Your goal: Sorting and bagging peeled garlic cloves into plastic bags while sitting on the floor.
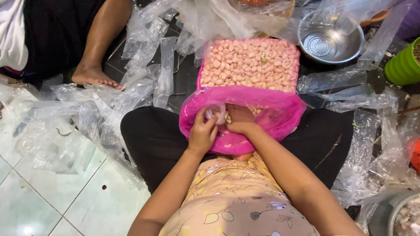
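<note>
Left hand grips small clear plastic bag w/ right hand inside big pink plastic bag of pale peeled peanuts.

One pink bag of peanuts, one steel bowl, one green pot, two hands.

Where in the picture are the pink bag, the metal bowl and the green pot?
pink bag (280, 114): head view, on its folded-down pink rim, right side.
metal bowl (345, 46): head view, on its inner wall.
green pot (402, 65): head view, on its ribbed side.
</note>
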